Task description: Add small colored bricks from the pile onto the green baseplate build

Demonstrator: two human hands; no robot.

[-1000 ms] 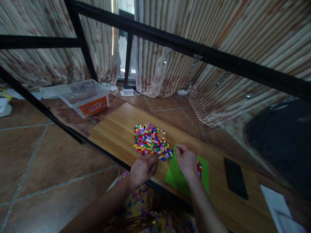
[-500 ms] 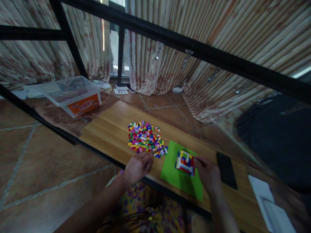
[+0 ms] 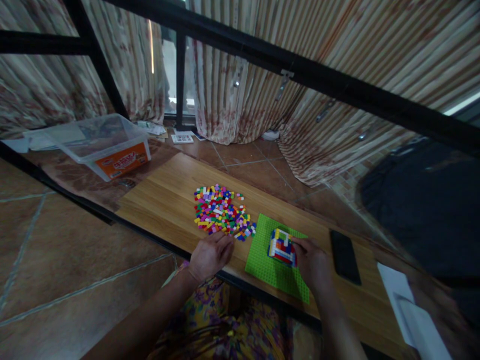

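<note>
A small multicoloured structure of toy building bricks [image 3: 282,248] stands on a green studded baseplate [image 3: 258,265]. My right hand [image 3: 312,261] is at the structure's right side, its fingers pinched together at the upper right edge; whatever lies between the fingertips is hidden. Beside the baseplate spreads a pile of loose toy bricks [image 3: 221,210] in many colours. My left hand [image 3: 212,255] rests at the near edge of this pile, fingers curled and pressed together. I cannot make out what they hold, if anything.
The wooden table [image 3: 161,200] carries a black phone-like slab [image 3: 345,256] right of the baseplate. White sheets or boxes [image 3: 416,310] lie at the far right. A clear plastic tub [image 3: 108,145] with an orange label stands at the left. A black metal rail [image 3: 240,45] crosses above.
The whole view has shifted slightly, moving things a little left and up. My right fingertips have come further over the structure's upper right edge. My left hand stays by the pile.
</note>
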